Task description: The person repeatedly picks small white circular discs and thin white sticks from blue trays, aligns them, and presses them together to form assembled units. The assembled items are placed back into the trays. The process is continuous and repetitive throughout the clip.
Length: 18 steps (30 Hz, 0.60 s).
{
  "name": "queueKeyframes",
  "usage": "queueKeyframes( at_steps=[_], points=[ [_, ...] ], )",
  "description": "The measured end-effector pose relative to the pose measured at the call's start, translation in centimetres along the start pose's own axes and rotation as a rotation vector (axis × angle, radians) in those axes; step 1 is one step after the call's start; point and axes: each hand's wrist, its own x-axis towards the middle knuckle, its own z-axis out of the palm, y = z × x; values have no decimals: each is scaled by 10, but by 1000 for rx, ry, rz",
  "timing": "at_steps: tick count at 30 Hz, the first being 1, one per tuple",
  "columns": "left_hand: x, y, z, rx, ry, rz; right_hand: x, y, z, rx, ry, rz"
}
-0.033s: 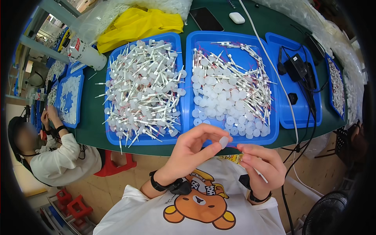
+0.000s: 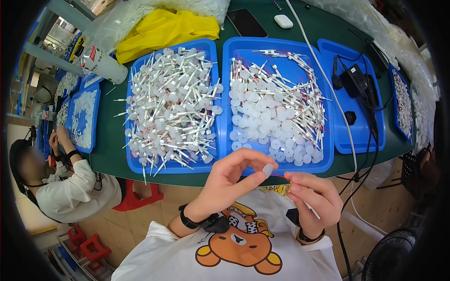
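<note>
We hold our two hands in front of our shirt [image 2: 236, 250], just off the near edge of the green table [image 2: 110, 122]. Our left hand [image 2: 234, 180] pinches a translucent white disc [image 2: 267, 170] between thumb and fingers, near the lower rim of the middle tray [image 2: 293, 70]. Our right hand [image 2: 316, 196] is curled around a slim white stick [image 2: 312, 210], whose end juts out below the fingers. A thin red wire [image 2: 280, 176] crosses the small gap between the hands (whether it joins the disc, we cannot tell).

In the blue middle tray we see pale loose discs [image 2: 260, 112] toward the left and front, with wired sticks [image 2: 309, 107] along the right. The left tray [image 2: 212, 54], also blue, bears a tangled heap [image 2: 171, 107] of discs and sticks. To the right, a third tray [image 2: 344, 126] carries a black adapter [image 2: 354, 80] and cables. Beyond the left tray lies a yellow bag [image 2: 168, 33]; a co-worker [image 2: 79, 192] sits at our left.
</note>
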Motion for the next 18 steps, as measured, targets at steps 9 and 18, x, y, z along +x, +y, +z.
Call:
queueKeyframes(
  at_steps=[9,18],
  points=[
    [0,1,1,2,-28,-26,-1,3,0,-13,11,-14],
    [2,-5,1,-101,-21,-44,-4,6,5,127,-51,-24]
  ],
)
